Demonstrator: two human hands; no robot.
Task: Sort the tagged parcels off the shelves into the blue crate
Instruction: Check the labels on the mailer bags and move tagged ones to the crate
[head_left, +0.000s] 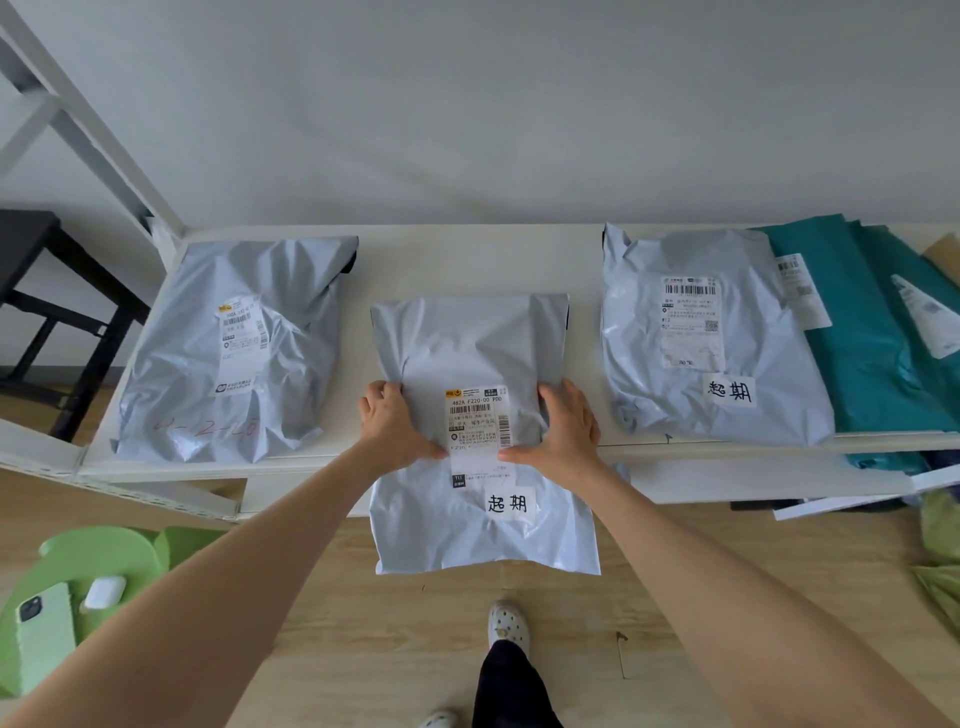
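R edge cuts off teal parcels (872, 358); print on left grey parcel (208, 364) label too small to read.

A single wide-angle view is taken from the person's head, directed forward and downward, with the white metal shelf (467, 260) close in front, the grey wall (493, 104) behind it and the pale wooden floor (337, 623) below.

A white flat metal shelf (467, 260) carries a crumpled grey plastic mailer bag (182, 374) at left, a second grey tagged mailer (467, 343) in the middle overhanging the front edge, and a third grey tagged mailer (639, 405) at right, touching stacked teal plastic bags (857, 364).
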